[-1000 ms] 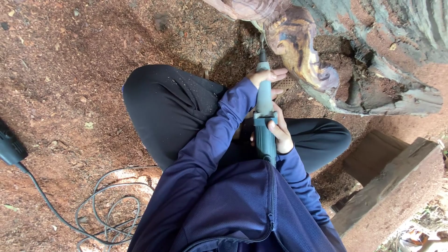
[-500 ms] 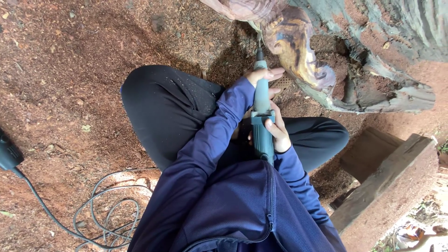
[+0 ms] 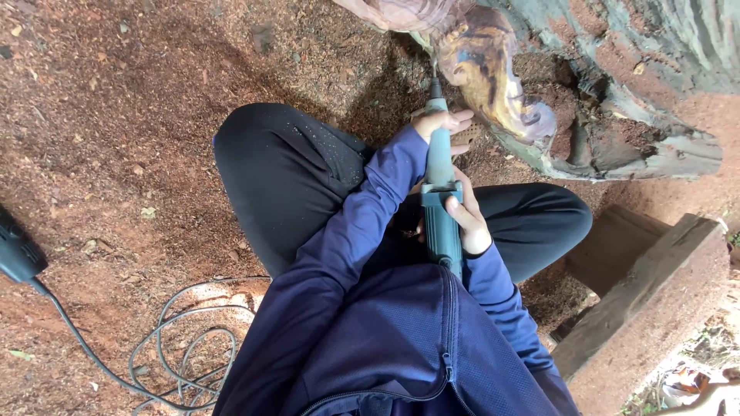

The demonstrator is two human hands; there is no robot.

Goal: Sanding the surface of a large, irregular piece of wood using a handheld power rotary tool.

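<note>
I sit cross-legged on sawdust-covered ground in black trousers and a dark blue jacket. A long teal-green die grinder (image 3: 440,192) points away from me, its thin bit touching the glossy carved part of a large wood piece (image 3: 493,85). My left hand (image 3: 441,122) wraps the slim front neck of the tool, near the wood. My right hand (image 3: 469,219) grips the thicker rear body close to my chest.
The big weathered wood root (image 3: 640,69) fills the upper right. A rough timber beam (image 3: 647,308) lies at the right by my knee. A grey cable (image 3: 177,354) coils at the lower left, running to a dark power tool (image 3: 17,254) at the left edge.
The view has shifted slightly; the tool and both hands keep their grip, with the bit staying against the carved wood.
</note>
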